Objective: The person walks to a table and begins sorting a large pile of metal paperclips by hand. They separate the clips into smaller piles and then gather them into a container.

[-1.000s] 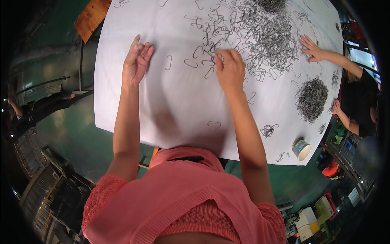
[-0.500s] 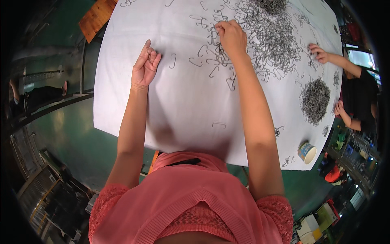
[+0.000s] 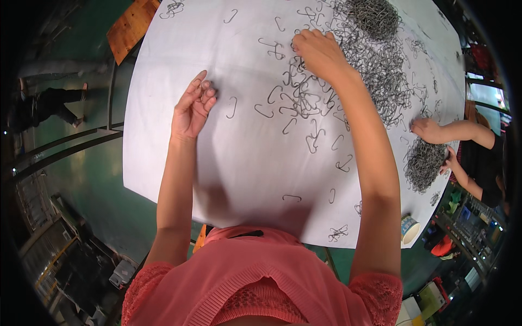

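My right hand (image 3: 322, 53) is over the left side of a wide spread of bent metal wire hooks (image 3: 383, 81). Its fingers curl down toward the tabletop, and whatever the fingertips grip is hidden. Farther left, my left hand (image 3: 192, 107) hovers palm-up above the white table (image 3: 163, 141). Its index finger points away from me while the others bend loosely apart; I see nothing in it. A single hook (image 3: 232, 107) lies just right of that hand. Loose hooks (image 3: 304, 100) lie scattered on the near side of my right hand.
A dense heap of hooks (image 3: 375, 17) sits at the far edge of the view, another heap (image 3: 426, 164) at the right. A co-worker's hand (image 3: 427, 130) reaches in beside that right heap. A paper cup (image 3: 409, 229) stands near the right corner.
The view has shifted, so the table appears lower. My right hand has moved farther away and slightly right across the hooks. The co-worker's hand has come nearer the right heap.
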Available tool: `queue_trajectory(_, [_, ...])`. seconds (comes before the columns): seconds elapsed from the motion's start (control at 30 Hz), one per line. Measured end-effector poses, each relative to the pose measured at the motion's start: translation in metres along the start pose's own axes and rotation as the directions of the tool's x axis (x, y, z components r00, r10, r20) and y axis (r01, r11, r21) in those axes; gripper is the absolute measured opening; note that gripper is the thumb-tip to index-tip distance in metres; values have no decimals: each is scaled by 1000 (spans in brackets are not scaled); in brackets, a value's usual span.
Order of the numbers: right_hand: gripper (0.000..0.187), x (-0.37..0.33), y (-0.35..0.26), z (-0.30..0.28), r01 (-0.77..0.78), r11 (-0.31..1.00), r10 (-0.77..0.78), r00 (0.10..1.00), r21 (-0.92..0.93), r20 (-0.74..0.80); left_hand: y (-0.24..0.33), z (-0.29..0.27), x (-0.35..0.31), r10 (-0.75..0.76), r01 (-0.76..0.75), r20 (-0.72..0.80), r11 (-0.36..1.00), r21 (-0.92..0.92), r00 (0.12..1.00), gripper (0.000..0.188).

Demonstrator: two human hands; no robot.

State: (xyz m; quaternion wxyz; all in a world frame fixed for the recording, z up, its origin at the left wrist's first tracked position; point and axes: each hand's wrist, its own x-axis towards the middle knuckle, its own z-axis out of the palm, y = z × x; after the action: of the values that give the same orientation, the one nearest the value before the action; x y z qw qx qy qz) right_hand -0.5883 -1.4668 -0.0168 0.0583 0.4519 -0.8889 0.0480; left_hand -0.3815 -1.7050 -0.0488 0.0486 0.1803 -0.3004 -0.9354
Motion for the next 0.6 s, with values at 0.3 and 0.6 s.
queue_trajectory(0.3, [12,-67,-14,-31,-326,858,406,904,397,-134,-23,75,87,245,-201,212,-71,977,946,21])
queue_trajectory(0.6, [25,-270,-17,-123,-353,54,893,436,934,113,-31,69,130,28,-336,377,-395,855,926,24])
